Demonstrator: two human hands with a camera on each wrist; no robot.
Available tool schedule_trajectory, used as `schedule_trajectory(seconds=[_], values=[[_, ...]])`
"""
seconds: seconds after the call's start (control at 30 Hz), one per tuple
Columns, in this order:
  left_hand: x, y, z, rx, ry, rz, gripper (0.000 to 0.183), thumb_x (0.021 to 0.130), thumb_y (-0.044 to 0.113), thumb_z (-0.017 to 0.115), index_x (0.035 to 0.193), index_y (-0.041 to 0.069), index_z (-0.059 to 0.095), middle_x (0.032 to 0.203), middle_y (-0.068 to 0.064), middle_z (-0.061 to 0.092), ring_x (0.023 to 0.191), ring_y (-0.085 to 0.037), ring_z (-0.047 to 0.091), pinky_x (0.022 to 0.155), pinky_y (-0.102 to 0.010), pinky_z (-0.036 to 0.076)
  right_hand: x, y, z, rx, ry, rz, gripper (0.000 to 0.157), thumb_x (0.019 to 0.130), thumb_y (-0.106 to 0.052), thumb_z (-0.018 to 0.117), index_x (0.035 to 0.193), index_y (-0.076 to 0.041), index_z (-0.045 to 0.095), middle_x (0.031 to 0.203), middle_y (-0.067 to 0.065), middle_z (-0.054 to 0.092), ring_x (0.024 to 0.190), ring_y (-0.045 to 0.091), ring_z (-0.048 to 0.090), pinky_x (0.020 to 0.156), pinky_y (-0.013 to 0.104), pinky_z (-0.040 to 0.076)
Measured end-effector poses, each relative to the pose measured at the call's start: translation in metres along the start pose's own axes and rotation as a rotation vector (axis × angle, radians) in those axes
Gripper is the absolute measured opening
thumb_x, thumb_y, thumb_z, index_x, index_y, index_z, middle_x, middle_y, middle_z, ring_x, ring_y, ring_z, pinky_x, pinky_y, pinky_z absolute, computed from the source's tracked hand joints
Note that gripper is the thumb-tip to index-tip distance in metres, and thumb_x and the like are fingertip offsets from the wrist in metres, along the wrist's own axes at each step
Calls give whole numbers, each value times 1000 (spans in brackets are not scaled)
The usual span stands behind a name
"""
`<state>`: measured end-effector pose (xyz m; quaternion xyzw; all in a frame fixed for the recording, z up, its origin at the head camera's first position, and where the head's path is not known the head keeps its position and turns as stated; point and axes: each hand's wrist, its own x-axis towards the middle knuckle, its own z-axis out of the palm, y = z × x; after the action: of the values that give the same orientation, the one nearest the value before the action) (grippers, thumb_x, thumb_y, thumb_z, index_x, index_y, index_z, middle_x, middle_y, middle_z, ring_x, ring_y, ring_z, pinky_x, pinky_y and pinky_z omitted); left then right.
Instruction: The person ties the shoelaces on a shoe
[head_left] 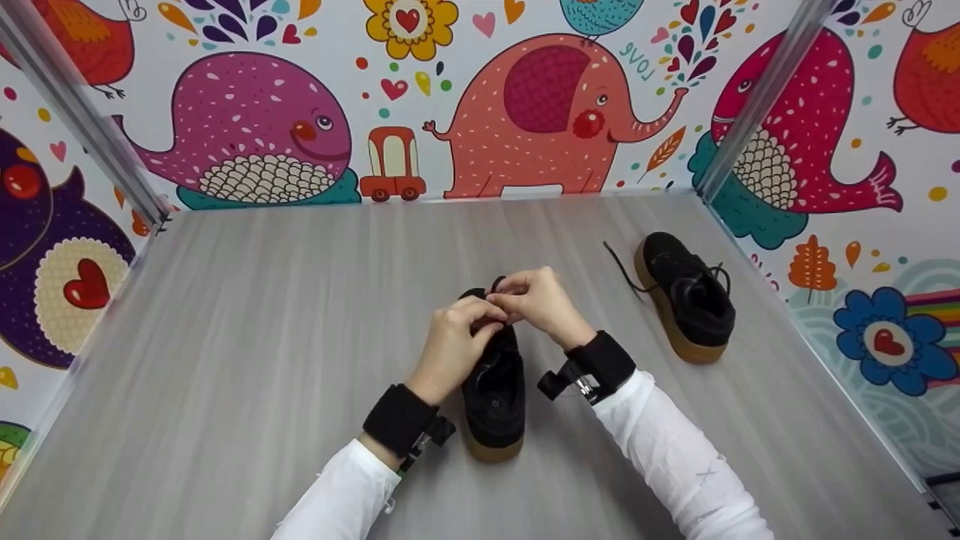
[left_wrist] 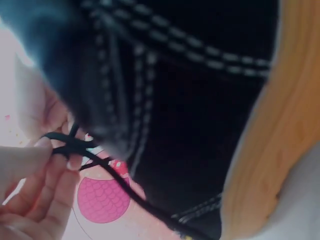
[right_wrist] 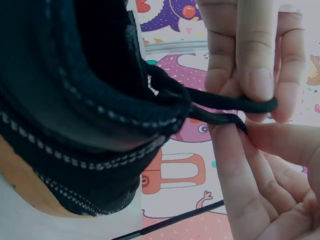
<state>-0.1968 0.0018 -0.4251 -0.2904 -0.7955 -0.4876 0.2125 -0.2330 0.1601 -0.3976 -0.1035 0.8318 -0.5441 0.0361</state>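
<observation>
A black low shoe (head_left: 493, 394) with a tan sole stands upright on the tabletop, its toe away from me. Over its front both hands meet at the shoelace (right_wrist: 230, 104). My left hand (head_left: 450, 341) pinches one part of the black lace with its fingertips. Just beside it, my right hand (head_left: 544, 304) pinches another part between thumb and finger, as the right wrist view shows. A length of lace (left_wrist: 125, 185) runs along the shoe's side in the left wrist view. The hands cover the shoe's toe and much of its lacing from above.
A second black shoe (head_left: 686, 300) stands at the right, with a loose lace end (head_left: 626, 268) stretching out to its left. The grey table (head_left: 262, 315) is bordered by printed cartoon walls (head_left: 405, 97) with metal corner posts (head_left: 757, 97).
</observation>
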Motion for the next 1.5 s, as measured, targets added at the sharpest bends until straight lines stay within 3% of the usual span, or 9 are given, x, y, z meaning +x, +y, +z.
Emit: schedule_trajectory(seconds=[0.23, 0.57, 0.8, 1.1, 1.3, 1.5], values=[[-1, -3, 8, 34, 74, 39, 4, 79, 2, 73, 82, 4, 71, 85, -3, 70, 85, -14, 66, 75, -22, 53, 0, -3, 1, 19, 8, 34, 14, 84, -10, 71, 89, 3, 72, 83, 15, 72, 63, 13, 66, 55, 25, 55], [-2, -7, 15, 44, 130, 73, 7, 78, 2, 74, 80, 4, 68, 85, -4, 67, 79, -14, 63, 69, -20, 52, -1, -5, 2, 73, 13, 52, 14, 85, -7, 68, 90, 5, 71, 77, 9, 70, 60, 9, 63, 53, 21, 53], [-3, -8, 12, 21, 147, -85, 20, 75, 9, 78, 85, 4, 61, 86, -4, 59, 75, -13, 60, 66, -21, 52, -3, -6, 2, 68, 3, 38, 16, 86, -8, 67, 93, 5, 70, 83, 13, 71, 61, 9, 64, 53, 20, 52], [0, -13, 7, -51, 103, -298, 25, 74, 19, 81, 86, 5, 64, 79, -4, 66, 67, -13, 62, 61, -22, 50, -4, -7, 2, 93, 0, 49, 15, 85, -11, 70, 93, 2, 72, 84, 11, 72, 63, 11, 66, 55, 23, 54], [2, -14, 5, -111, 70, -369, 22, 74, 18, 81, 84, 5, 67, 78, -5, 68, 67, -13, 62, 62, -21, 51, -5, -8, 2, 96, -7, 41, 16, 84, -12, 72, 93, 1, 73, 83, 9, 71, 63, 10, 64, 55, 23, 54], [3, -14, 5, -175, 56, -380, 17, 75, 16, 80, 80, 3, 69, 80, -7, 68, 72, -16, 65, 66, -23, 53, -5, -4, 1, 96, -28, 15, 19, 83, -13, 72, 94, 2, 73, 85, 10, 71, 65, 9, 65, 56, 23, 53]])
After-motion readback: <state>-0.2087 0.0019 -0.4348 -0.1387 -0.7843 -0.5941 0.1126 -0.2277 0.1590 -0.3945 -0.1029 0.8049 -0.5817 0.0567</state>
